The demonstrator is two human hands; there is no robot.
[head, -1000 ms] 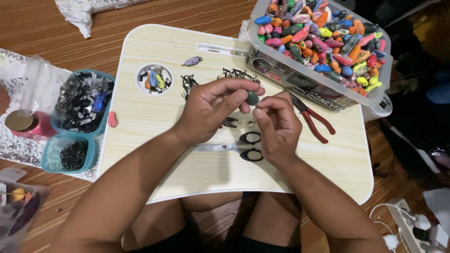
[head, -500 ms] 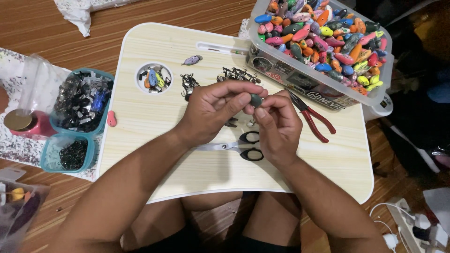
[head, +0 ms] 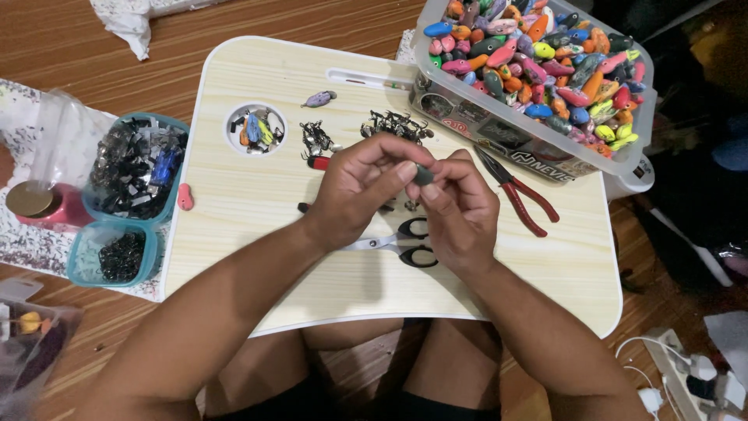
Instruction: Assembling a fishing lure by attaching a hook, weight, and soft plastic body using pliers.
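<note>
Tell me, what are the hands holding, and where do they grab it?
Both hands pinch one small dark green piece above the lap tray. The left hand and right hand hold its sides with their fingers.

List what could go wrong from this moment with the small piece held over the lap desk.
1. The small dark piece is pinched only by fingertips of the left hand and right hand; it could slip onto the lap desk.
2. The scissors lie right under the hands; a wrist might brush them.
3. The clear bin overhangs the desk's edge; a bump could tip it.
</note>
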